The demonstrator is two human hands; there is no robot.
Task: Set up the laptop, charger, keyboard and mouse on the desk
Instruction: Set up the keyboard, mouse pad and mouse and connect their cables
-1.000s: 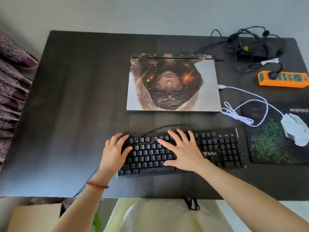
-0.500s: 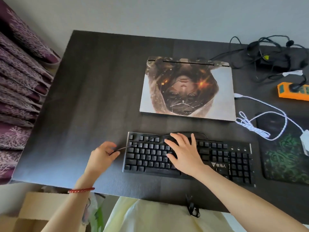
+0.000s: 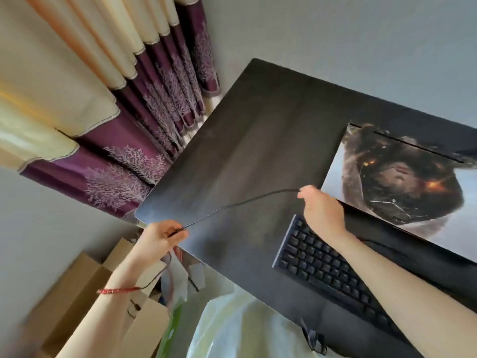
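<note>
Both hands grip one thin black keyboard cable (image 3: 247, 201), which runs taut and raised above the worktop (image 3: 258, 140) between them. Largest in view is that dark worktop, tilted across the frame from near left to far right. Left of it hangs a cream and purple curtain (image 3: 111, 104) printed with pale branching trees, and a grey wall stands behind. On the far right of the worktop lies the closed laptop (image 3: 402, 184), its lid covered by a printed picture, partly cut off by the right edge of the view. Just nearer than the laptop sits the black keyboard (image 3: 333, 264), running toward the near right under the right forearm. Off the near left edge of the worktop stand brown cardboard boxes (image 3: 85, 293). The right hand (image 3: 322, 210), above the keyboard's far left corner, has its fingers closed on the cable's upper end. The left hand (image 3: 160, 239), at the worktop's near left corner, pinches the cable's lower stretch; from there the cable drops past the wrist, which wears a red bead bracelet (image 3: 118, 290).
</note>
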